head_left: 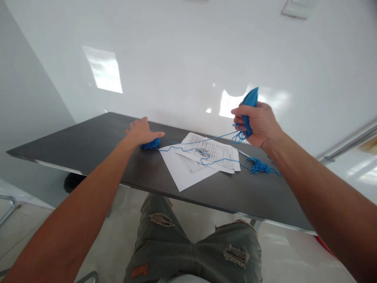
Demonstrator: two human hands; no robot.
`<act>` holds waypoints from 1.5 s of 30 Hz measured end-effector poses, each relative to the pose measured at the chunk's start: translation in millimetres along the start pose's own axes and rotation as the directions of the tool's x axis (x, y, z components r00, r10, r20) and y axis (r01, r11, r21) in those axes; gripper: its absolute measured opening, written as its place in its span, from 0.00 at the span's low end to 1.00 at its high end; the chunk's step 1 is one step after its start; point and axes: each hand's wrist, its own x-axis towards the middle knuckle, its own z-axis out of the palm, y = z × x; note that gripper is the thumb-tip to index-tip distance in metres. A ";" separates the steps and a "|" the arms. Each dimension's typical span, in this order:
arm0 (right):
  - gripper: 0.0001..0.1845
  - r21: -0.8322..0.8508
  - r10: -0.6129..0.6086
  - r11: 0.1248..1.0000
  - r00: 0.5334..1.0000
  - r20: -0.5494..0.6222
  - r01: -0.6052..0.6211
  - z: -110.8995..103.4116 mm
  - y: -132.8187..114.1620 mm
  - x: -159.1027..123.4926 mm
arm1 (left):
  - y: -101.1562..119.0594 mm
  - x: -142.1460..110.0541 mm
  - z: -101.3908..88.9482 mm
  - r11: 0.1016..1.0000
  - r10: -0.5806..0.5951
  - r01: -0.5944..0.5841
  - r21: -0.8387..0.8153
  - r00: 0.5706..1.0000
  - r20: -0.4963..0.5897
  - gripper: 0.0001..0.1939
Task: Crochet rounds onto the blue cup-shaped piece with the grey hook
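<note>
My right hand (257,120) is raised above the table's back edge and closed around a blue knitted piece (251,99), folded to a point at the top. Loops of blue yarn (240,135) dangle under its fingers. A taut strand runs from there leftward to a clump of blue yarn (151,144) on the table. Over that clump is my left hand (141,131), fingers spread and thumb pointing right; whether it touches the yarn is hard to tell. A second, looser tangle of blue yarn (259,166) lies at the right, with a wavy strand crossing the papers.
Printed sheets (224,151) and a blank white sheet (187,177) overlap on the dark table (88,137). A thin, pen-like stick (243,153) pokes out beside them. The glossy white wall (165,59) rises behind the table, and a metal rail (350,143) runs at the right.
</note>
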 end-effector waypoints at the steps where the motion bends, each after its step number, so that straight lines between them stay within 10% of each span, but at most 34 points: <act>1: 0.17 -0.003 -0.020 1.000 0.999 -0.039 0.020 -8.2 -5.1 6.3 | -9.6 4.8 7.0 0.996 -0.063 0.061 0.067 0.997 0.036 0.53; 7: 0.17 -0.006 -0.100 0.995 0.977 -0.188 0.101 -47.0 -22.6 38.6 | -39.9 9.0 24.2 0.997 0.075 -0.076 0.004 0.990 0.116 0.27; 15: 0.16 -0.190 -0.134 0.977 0.974 -0.183 0.099 -83.8 -13.2 58.7 | -17.3 -6.8 15.3 0.895 0.358 -0.288 -0.342 0.920 0.162 0.43; 19: 0.14 -0.240 -0.043 0.970 0.999 0.006 0.043 -73.0 6.3 43.8 | 11.0 -14.2 22.8 0.521 0.389 -0.003 -0.853 0.891 0.234 0.35; 25: 0.12 -0.308 0.067 0.951 0.958 0.278 0.023 -28.7 41.8 19.2 | 38.4 -13.7 36.8 0.155 0.472 0.164 -0.974 0.854 0.219 0.35; 39: 0.14 -0.065 0.259 0.961 0.792 0.553 -0.268 53.5 92.0 0.9 | 30.9 -17.2 44.1 0.132 0.514 0.293 -0.947 0.797 0.318 0.42; 45: 0.17 0.000 0.187 0.978 0.889 0.418 -0.206 23.0 71.8 21.5 | 16.8 -9.0 38.0 0.362 0.627 0.202 -0.910 0.670 0.397 0.41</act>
